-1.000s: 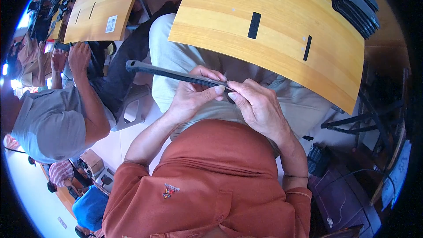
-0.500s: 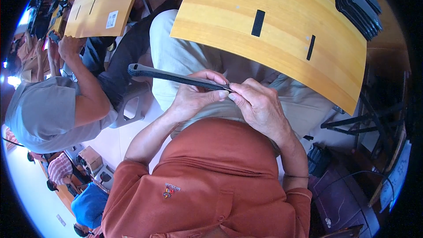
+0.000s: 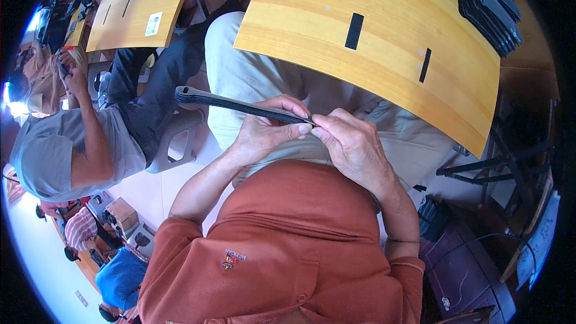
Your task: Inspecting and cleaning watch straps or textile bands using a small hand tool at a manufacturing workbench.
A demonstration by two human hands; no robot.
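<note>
So the person in the rust-orange shirt is sitting with both hands up over their lap, about the middle of the frame. The left hand (image 3: pixel 264 135) is wrapped around a long, thin, flat black strip (image 3: pixel 234 104), with the thumb pressing along its top edge. The right hand (image 3: pixel 354 147) is pinched closed on the near end of that same strip, fingertips meeting the left thumb right where the strip ends. Both hands are clamped on it, nothing loose.

The strip sticks out toward the upper left of the frame, and its far end has a little rounded loop or eyelet.

What's changed over the last second: honestly not much in the grip. The strip's far end looks a touch higher and more level than before, and the two hands sit a bit closer together at the pinch point. Reads like fine fiddling at the near end rather than any big move.

Around them: a curved yellow-orange wooden tabletop (image 3: pixel 396 66) fills the upper middle, with a couple of short black flat pieces (image 3: pixel 354 30) lying on it and a stack of dark strips (image 3: pixel 489 3) at the upper right. On the left, another seated person in a grey shirt (image 3: pixel 51 156) has their hands raised higher than a second ago.
</note>
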